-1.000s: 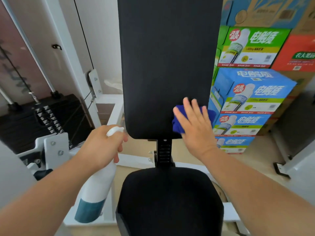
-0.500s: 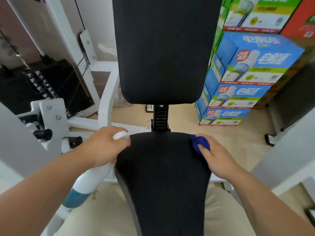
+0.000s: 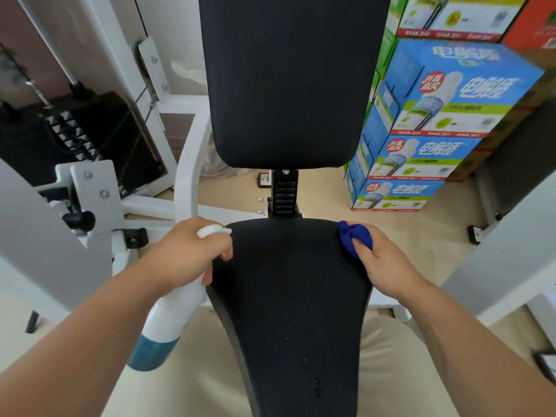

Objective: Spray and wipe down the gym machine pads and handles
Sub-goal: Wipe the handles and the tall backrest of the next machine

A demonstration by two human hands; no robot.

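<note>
A black seat pad (image 3: 288,296) lies below me, with the black back pad (image 3: 288,79) upright behind it on a black post (image 3: 284,194). My left hand (image 3: 186,254) grips a white spray bottle (image 3: 171,314) with a teal base at the seat's left edge, nozzle aimed over the seat. Bunched in my right hand (image 3: 382,263) is a blue cloth (image 3: 353,236), resting at the seat's far right corner. Small wet spots show on the seat's near part.
A white machine frame (image 3: 186,164) and a black weight stack (image 3: 90,130) stand at the left, with a black knob (image 3: 78,219). Stacked blue and green drink cartons (image 3: 436,121) fill the right. A white frame bar (image 3: 496,236) slants at the right.
My right hand came down with the cloth from the back pad's lower edge to the seat's far right corner. The left hand and bottle moved to the seat's left edge. The view tilted down.
</note>
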